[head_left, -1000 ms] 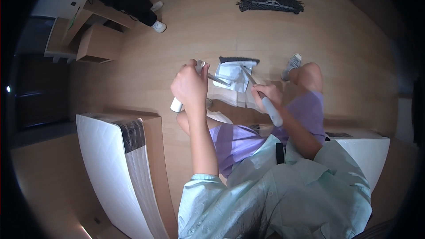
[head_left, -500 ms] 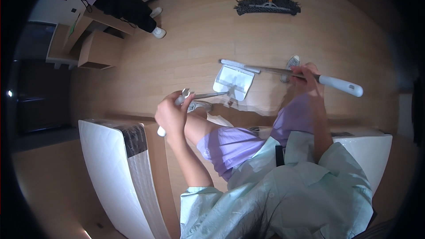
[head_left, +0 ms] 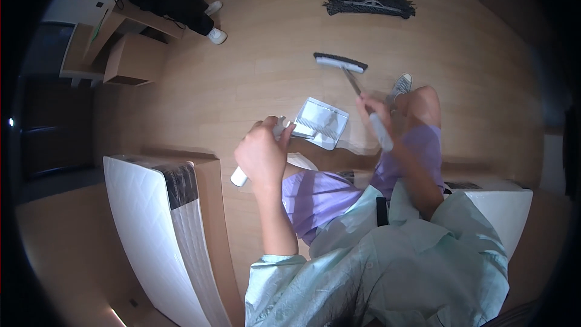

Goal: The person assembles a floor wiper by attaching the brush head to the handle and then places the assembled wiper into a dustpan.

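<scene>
My left hand [head_left: 261, 152] is closed round the white handle of a long-handled dustpan, its thumb along the grip. The white dustpan [head_left: 325, 116] sits at floor level in front of me, with a row of comb teeth across it. My right hand [head_left: 376, 110], slightly blurred, grips the shaft of a small broom [head_left: 341, 63] just ahead of its white handle end. The broom's dark-bristled head is at the floor beyond the dustpan's front edge, apart from it. Whether any dirt lies in the pan is too small to tell.
A wide grey mop [head_left: 370, 5] with an orange pole stands far ahead. A person in dark trousers [head_left: 172, 3] is at the far left by wooden furniture [head_left: 134, 57]. White mattresses flank me, at left [head_left: 136, 206] and right [head_left: 499, 206].
My right hand has swung inward and the broom's head has moved forward off the dustpan's front edge, turning to show its bristles. My left hand has shifted right with the dustpan handle.
</scene>
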